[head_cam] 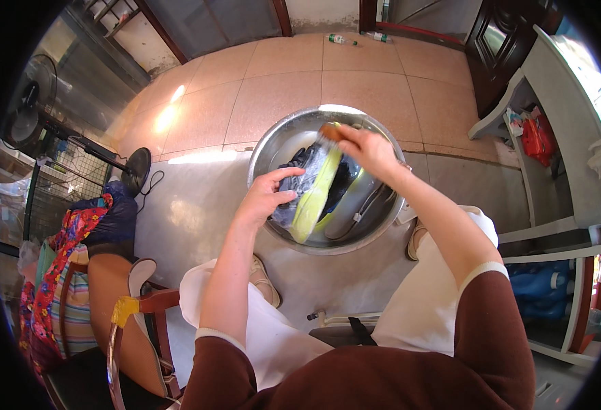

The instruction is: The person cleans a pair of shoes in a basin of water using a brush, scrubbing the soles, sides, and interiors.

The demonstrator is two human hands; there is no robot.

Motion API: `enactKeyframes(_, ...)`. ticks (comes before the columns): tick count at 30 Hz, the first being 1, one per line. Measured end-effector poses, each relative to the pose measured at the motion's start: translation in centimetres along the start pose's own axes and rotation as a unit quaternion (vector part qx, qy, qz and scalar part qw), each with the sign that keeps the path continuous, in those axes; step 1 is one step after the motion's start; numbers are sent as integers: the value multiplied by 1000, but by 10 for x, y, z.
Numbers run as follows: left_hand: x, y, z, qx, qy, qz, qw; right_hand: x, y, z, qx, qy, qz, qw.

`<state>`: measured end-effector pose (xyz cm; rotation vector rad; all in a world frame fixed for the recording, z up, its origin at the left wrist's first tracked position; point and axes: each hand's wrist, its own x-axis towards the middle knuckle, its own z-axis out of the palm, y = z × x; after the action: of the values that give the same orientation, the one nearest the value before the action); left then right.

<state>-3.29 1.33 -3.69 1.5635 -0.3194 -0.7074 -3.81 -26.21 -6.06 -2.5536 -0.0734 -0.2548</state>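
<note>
A dark sports shoe (308, 179) with a yellow-green sole is tilted on its side over a round metal basin (326, 249). My left hand (269, 197) grips its dark upper, thumb and fingers spread around it. My right hand (369, 151) holds a wooden scrubbing brush (331, 132), its pale bristles at the far end of the shoe. White suds cover part of the shoe. Below it in the basin lies a second dark shoe (342, 187) with yellow-green edging, partly hidden. A strap or slim item (357, 216) rests at the basin's near right.
The basin stands on a grey floor between my feet. A wooden chair (159, 300) and a standing fan's base (137, 171) are at the left. Shelves (536, 230) stand at the right. Plastic bottles (340, 39) lie on the far tiles.
</note>
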Motion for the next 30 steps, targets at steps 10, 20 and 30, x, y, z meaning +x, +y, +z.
enactKeyframes(10, 12, 2, 37, 399, 271, 42, 875, 16, 5, -8, -43, 27, 34, 998)
enactKeyframes(20, 13, -5, -8, 353, 186, 169, 901, 9, 15, -6, -37, 9, -23, 999)
enactKeyframes(30, -17, 25, -35, 348, 111, 129, 922, 6, 10, -2, 31, -21, -168, 985)
